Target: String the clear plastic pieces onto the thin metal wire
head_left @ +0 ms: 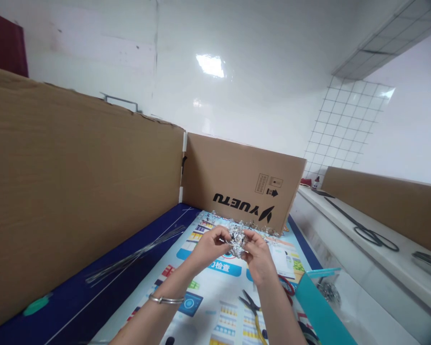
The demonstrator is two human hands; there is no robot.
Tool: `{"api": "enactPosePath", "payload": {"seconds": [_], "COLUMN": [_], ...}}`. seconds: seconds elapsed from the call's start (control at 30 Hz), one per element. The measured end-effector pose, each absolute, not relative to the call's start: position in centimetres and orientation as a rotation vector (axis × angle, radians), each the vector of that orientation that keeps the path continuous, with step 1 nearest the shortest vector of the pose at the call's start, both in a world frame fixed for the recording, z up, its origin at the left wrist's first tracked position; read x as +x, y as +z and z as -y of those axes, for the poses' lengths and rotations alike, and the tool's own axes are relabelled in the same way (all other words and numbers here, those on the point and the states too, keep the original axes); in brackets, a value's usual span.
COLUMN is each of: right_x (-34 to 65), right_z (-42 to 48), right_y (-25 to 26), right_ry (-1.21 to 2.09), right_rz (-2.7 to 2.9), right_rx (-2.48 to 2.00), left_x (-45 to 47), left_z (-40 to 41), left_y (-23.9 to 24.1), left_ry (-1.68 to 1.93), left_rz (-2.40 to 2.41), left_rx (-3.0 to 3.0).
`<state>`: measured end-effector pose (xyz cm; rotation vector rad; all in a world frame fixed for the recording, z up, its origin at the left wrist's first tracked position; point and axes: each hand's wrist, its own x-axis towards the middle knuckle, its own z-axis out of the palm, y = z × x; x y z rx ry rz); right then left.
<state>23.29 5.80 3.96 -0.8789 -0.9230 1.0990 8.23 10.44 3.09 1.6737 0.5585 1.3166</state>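
Both my hands meet above a printed poster point(215, 292) on the table. My left hand point(209, 247) and my right hand point(257, 256) pinch a small silvery, glittery cluster point(237, 239) between their fingertips. The cluster looks like crumpled shiny pieces on thin wire. A silver bangle point(165, 300) sits on my left wrist. More of the same shiny pieces point(244, 225) lie in a row on the poster, against the foot of a cardboard wall.
Cardboard walls point(75, 191) printed "YUETU" fence the left and back. Thin metal wires point(136, 256) lie on the blue cloth point(93, 287) at left. Pliers with yellow handles point(252, 306) rest near my right forearm. A teal box point(319, 306) stands right; scissors point(375, 235) lie on the white ledge.
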Motion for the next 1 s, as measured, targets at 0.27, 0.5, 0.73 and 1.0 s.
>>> {"api": "enactPosePath", "payload": {"seconds": [0.27,0.5,0.73,1.0], "right_x": [23.9,25.2,25.4,25.5], "right_z": [-5.8,-5.8,-5.4,-5.3], "right_y": [4.1,4.6,4.9,5.2], "right_ry": [1.111,1.074,1.104,1.020], "right_rz": [0.932,0.913,0.971,1.035], "right_rx": [-0.868,-0.884,-0.905,-0.941], "left_x": [6.9,5.3,4.7,4.2], "left_z": [-10.6,-11.2,-11.5,-11.3], "left_y": [3.6,4.2,4.1,4.3], "left_ry": [1.266,1.283,1.195,1.108], "left_rz": [-0.562,-0.568,-0.516,-0.451], "left_rx": [1.642,1.570,1.561,1.576]}}
